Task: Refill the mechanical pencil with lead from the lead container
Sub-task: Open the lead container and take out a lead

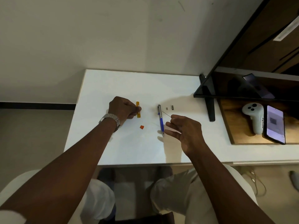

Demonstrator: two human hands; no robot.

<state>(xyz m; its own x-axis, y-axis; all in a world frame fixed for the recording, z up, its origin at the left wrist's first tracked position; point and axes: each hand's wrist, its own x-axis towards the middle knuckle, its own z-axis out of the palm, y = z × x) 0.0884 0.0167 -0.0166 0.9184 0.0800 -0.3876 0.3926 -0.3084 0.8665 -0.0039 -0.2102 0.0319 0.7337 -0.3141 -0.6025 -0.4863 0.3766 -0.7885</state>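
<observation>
The orange lead container (138, 109) stands tilted on the white table (132, 147), pinched by my left hand (123, 110), which wears a metal watch. Its small orange cap (142, 127) lies loose on the table below it. The blue and silver mechanical pencil (160, 119) lies flat near the middle, tip toward me. My right hand (184, 132) hovers just right of the pencil, thumb and forefinger pinching a thin lead (166, 113) that points up-left toward the pencil's top end. Two tiny parts, a grey one (166, 108) and a dark one (172, 107), lie right of the pencil's top.
A dark monitor (246, 88) on a black stand (210, 109) occupies the right side. A white controller (254, 117) and a phone (274, 124) rest on a wooden board there. The wall runs behind the table; my knees show below its front edge.
</observation>
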